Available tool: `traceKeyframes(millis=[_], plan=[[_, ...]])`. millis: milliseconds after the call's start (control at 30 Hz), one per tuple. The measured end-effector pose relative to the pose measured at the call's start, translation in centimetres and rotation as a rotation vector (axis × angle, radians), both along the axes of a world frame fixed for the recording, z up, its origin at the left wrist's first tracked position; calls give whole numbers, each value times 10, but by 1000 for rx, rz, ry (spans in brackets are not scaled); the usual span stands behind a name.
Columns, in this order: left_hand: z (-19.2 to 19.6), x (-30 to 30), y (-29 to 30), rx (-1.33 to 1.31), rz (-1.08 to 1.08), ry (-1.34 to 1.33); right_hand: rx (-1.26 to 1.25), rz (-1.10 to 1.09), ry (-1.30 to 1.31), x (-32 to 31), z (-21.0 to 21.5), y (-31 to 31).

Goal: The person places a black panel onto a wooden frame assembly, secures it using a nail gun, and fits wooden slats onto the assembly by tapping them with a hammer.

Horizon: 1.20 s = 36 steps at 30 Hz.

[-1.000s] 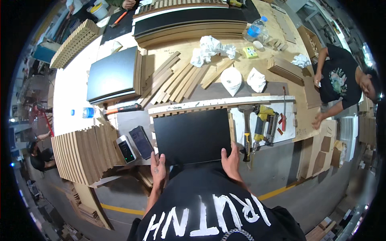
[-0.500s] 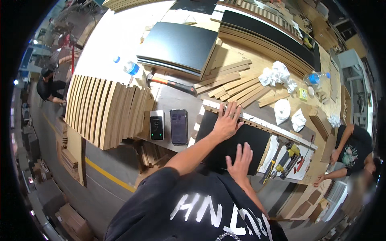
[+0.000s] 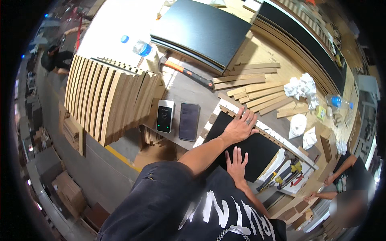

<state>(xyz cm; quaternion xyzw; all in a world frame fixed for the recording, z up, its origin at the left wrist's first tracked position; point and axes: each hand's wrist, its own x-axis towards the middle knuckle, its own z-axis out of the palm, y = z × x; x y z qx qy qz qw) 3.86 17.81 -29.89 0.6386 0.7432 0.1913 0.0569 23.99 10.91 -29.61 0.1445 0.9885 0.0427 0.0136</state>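
Note:
A black panel (image 3: pixel 259 149) lies in front of me on the bench, with a notched wooden strip with a white edge (image 3: pixel 273 130) along its far side. My left hand (image 3: pixel 240 127) rests spread at that far side, its fingertips reaching the strip. Nearer to me, my right hand (image 3: pixel 237 164) lies with its fingers stretched out over the panel's near part, holding nothing. My sleeve and shirt cover part of the panel's near edge.
Left of the panel are a phone (image 3: pixel 189 121), a small device with a screen (image 3: pixel 165 116) and stacked notched boards (image 3: pixel 108 100). Beyond lie a hammer (image 3: pixel 187 72), wooden strips (image 3: pixel 257 94) and crumpled paper (image 3: pixel 301 90). Power tools (image 3: pixel 283 174) sit right; a co-worker (image 3: pixel 348 172) stands there.
The whole view has tilted and shifted, so the bench things sit differently in the picture. My right hand has moved slightly left over the panel. My left hand stays at the strip.

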Motion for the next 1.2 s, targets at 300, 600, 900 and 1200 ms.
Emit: traceKeyframes(millis=[300, 600, 900, 1200], plan=[[42, -11, -107, 207, 511, -528, -339, -105, -8, -8, 15, -1], [7, -34, -235, 114, 1364, -1591, -371, -111, 24, -11, 21, -4], [0, -35, -231, 44, 1375, -1454, -365, -136, 10, -10, 21, -9], [-7, -38, -244, 152, 1332, -1619, -339, -155, 54, -8, 22, -10]])
